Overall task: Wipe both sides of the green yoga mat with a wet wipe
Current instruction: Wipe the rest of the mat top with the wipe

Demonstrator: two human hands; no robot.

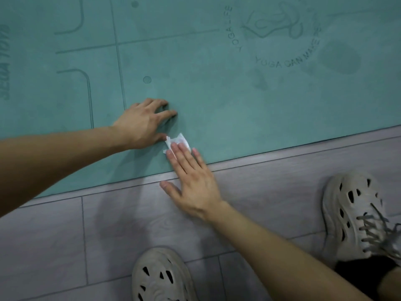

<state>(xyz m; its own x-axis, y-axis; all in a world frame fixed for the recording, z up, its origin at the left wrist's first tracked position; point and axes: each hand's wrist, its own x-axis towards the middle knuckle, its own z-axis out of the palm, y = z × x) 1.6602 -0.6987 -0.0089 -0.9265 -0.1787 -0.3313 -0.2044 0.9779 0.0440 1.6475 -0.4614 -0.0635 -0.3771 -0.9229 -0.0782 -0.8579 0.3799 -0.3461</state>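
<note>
Fingers (180, 153) of the right hand (195, 183) are lying straight and close together, pressing flat on a crumpled white wet wipe (179, 140); they are released, curling round nothing, and the wipe is showing past their tips and to their left. The thumb is sticking out to the side and hovering over or touching the grey wood-look floor (108, 235); which of the two cannot be told. The wipe is resting on the green yoga mat (217, 94), which is lying unrolled and flat on the floor, its near edge running under the right palm, just behind the fingertips.

The left hand (141, 124) is reaching in from the left, just beside the wipe. Its fingers are arching slightly and spreading, their tips touching the mat beyond the wipe; they are grasping nothing. Its thumb tip is sitting right at the wipe's left corner.

Beyond both sets of fingertips the mat is showing printed guide lines, a small round dot and, further off to the right, a circular logo with the words "YOGA CAN MAKE". Darker smudged patches are showing near that logo.

Behind the right wrist, two pale perforated shoes are standing on the floor: one (160, 276) at the bottom edge, the other (351, 216) with grey laces to the right.
</note>
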